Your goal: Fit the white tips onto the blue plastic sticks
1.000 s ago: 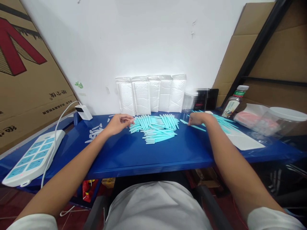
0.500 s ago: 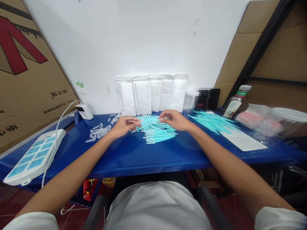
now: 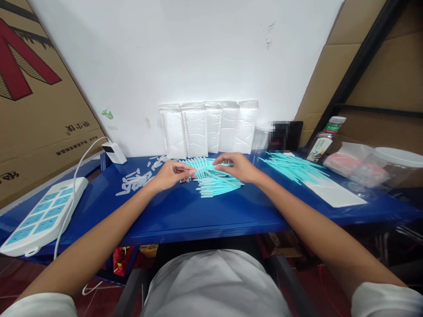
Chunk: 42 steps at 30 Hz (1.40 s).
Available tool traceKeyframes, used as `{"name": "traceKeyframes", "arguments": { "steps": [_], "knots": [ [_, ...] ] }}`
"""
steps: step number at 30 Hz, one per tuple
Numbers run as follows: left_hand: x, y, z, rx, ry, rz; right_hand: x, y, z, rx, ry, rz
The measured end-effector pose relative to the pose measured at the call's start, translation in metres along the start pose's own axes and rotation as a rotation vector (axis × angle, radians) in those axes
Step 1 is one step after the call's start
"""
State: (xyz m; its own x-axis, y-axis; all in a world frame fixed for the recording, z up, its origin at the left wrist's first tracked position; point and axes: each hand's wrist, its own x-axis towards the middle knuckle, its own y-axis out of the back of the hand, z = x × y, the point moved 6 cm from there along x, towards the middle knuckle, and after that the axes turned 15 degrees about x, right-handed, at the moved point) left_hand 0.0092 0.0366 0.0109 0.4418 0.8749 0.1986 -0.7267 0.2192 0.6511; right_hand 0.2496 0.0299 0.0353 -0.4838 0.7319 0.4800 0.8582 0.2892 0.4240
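A thin turquoise stick [image 3: 205, 167] spans the gap between my two hands above a pile of similar sticks [image 3: 220, 185]. My left hand [image 3: 173, 174] is closed in a pinch at its left end; whether a small clear piece is also in those fingers cannot be made out. The thumb and fingertips of my right hand [image 3: 236, 167] grip the stick toward its right end. Many sticks in the pile have pale, whitish left ends. Left of my left hand lie scattered small translucent sleeves [image 3: 134, 182].
Several white padded packets [image 3: 194, 132] lean against the wall behind the blue table [image 3: 185, 215]. A second heap of turquoise sticks [image 3: 294, 166] lies right, partly on a white sheet [image 3: 333, 193]. A bottle [image 3: 322, 141], clear jar [image 3: 261, 140] and power strip [image 3: 46, 218] stand around.
My hands have come slightly closer together, the right one moving left. A turquoise stick now shows stretched between the fingertips of both hands.
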Motion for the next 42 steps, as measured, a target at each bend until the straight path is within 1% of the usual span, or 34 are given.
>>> {"name": "traceKeyframes", "arguments": {
  "steps": [4,6,8,10,12,14,16,18,20,22,24,26,28,30,32,35,37,39,40,42],
  "knots": [
    [-0.002,-0.006,0.001,-0.008,0.007,0.015,-0.001,-0.015,0.002,0.051,0.008,-0.022],
    [-0.002,-0.010,0.003,-0.009,0.003,0.037,0.000,-0.018,0.001,0.067,0.005,-0.016],
    [0.000,-0.011,0.005,-0.001,-0.009,0.063,0.002,-0.016,0.000,0.068,0.006,-0.005],
    [0.004,-0.007,0.006,0.074,-0.014,0.138,0.004,-0.009,0.002,0.034,0.011,0.032],
    [0.005,0.006,0.004,0.276,-0.032,0.251,0.006,0.002,0.010,-0.045,0.001,0.096],
    [0.005,0.024,0.001,0.567,-0.059,0.349,0.007,0.012,0.023,-0.133,-0.033,0.146],
    [0.003,0.044,-0.010,0.824,-0.043,0.344,0.007,0.017,0.038,-0.191,-0.078,0.142],
    [0.001,0.067,-0.027,0.972,0.041,0.297,0.007,0.019,0.051,-0.226,-0.125,0.118],
    [-0.002,0.089,-0.043,1.068,0.135,0.261,0.006,0.017,0.057,-0.253,-0.159,0.099],
    [-0.004,0.108,-0.054,1.111,0.210,0.245,0.006,0.014,0.056,-0.283,-0.172,0.079],
    [-0.006,0.119,-0.060,1.099,0.249,0.222,0.006,0.012,0.051,-0.304,-0.162,0.055],
    [-0.007,0.123,-0.066,1.030,0.281,0.148,0.006,0.015,0.046,-0.314,-0.145,0.051],
    [-0.008,0.121,-0.075,0.939,0.318,0.029,0.006,0.026,0.041,-0.352,-0.130,0.087],
    [-0.010,0.119,-0.085,0.883,0.344,-0.076,0.005,0.044,0.039,-0.456,-0.130,0.161],
    [-0.011,0.117,-0.093,0.876,0.360,-0.147,0.002,0.068,0.039,-0.606,-0.154,0.253],
    [-0.011,0.111,-0.101,0.890,0.395,-0.225,-0.007,0.108,0.042,-0.792,-0.253,0.380],
    [-0.009,0.105,-0.100,0.874,0.390,-0.236,-0.015,0.133,0.048,-0.854,-0.355,0.435],
    [-0.005,0.097,-0.091,0.825,0.337,-0.199,-0.026,0.156,0.058,-0.894,-0.502,0.465],
    [-0.003,0.093,-0.086,0.791,0.300,-0.168,-0.032,0.166,0.064,-0.908,-0.590,0.461],
    [0.000,0.085,-0.076,0.719,0.226,-0.097,-0.042,0.180,0.081,-0.914,-0.767,0.395]
  ]
}}
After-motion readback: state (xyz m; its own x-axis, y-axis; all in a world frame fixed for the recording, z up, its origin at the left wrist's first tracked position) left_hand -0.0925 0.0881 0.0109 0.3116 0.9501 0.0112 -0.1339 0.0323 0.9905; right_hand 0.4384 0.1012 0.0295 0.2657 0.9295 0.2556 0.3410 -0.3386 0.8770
